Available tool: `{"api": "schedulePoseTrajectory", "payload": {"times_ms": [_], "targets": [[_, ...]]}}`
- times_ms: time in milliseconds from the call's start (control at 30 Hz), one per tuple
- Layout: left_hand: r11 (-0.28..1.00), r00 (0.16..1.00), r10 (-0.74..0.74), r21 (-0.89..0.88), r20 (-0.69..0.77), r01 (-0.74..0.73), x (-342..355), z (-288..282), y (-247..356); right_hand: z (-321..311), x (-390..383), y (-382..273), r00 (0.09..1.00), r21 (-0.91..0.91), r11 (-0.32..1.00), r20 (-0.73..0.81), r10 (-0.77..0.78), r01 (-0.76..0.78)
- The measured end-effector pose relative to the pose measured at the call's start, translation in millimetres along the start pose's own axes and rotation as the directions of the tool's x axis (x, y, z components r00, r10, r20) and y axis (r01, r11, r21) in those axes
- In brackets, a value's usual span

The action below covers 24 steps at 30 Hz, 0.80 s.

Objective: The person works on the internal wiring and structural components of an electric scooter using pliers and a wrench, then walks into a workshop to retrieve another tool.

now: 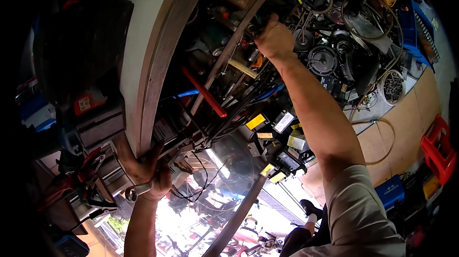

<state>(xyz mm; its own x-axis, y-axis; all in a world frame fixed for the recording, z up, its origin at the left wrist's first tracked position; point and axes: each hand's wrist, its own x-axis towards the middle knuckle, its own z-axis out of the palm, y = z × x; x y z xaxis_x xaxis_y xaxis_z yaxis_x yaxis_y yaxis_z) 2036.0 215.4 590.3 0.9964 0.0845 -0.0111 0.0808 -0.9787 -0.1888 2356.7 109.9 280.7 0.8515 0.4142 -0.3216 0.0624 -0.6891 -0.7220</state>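
My left hand (146, 168) is wrapped round the lower end of a long wood-edged tabletop (160, 51). A shiny metal band (135, 191) shows by that wrist. My right arm stretches forward over a wooden-edged shelf (224, 56) crowded with tools. At the shelf's edge my right hand (276, 39) is closed, thumb up, and what its fingers hold lies in dark shadow. Nearer on the shelf are a red bar (204, 92) and a short pale wooden stick (243, 68).
Several boxy batteries (284, 122) stand right of the shelf. Farther right are motor wheels (322, 60), a white bucket of small metal parts (392, 87), looped hoses and a red plastic stool (439, 149). A wooden post (236, 219) rises near my legs; cables hang beside it.
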Motion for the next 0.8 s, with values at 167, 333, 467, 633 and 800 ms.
{"api": "schedulePoseTrajectory", "payload": {"times_ms": [167,333,467,633,800], "targets": [[1.000,0.999,-0.021,-0.012,-0.024,0.020,0.4,0.8,1.8,7.1,4.5,20.9,0.999,-0.008,1.000,0.052,-0.003,0.003],[1.000,0.999,-0.008,0.028,-0.053,0.009,-0.1,3.0,3.2,16.5,4.7,14.1,0.988,0.219,0.975,0.152,-0.005,-0.029],[1.000,0.998,0.008,0.012,-0.070,-0.007,-2.6,4.7,1.5,18.8,-5.8,14.2,0.996,0.092,0.993,-0.056,0.074,-0.068],[1.000,0.995,-0.011,-0.019,-0.101,0.010,3.5,6.5,4.3,17.7,19.2,23.1,0.972,0.043,0.995,0.220,0.084,-0.096],[1.000,0.993,-0.004,-0.014,-0.115,0.002,5.2,0.2,7.2,13.2,-6.0,13.7,0.766,0.671,0.567,0.634,-0.106,-0.477]]}}
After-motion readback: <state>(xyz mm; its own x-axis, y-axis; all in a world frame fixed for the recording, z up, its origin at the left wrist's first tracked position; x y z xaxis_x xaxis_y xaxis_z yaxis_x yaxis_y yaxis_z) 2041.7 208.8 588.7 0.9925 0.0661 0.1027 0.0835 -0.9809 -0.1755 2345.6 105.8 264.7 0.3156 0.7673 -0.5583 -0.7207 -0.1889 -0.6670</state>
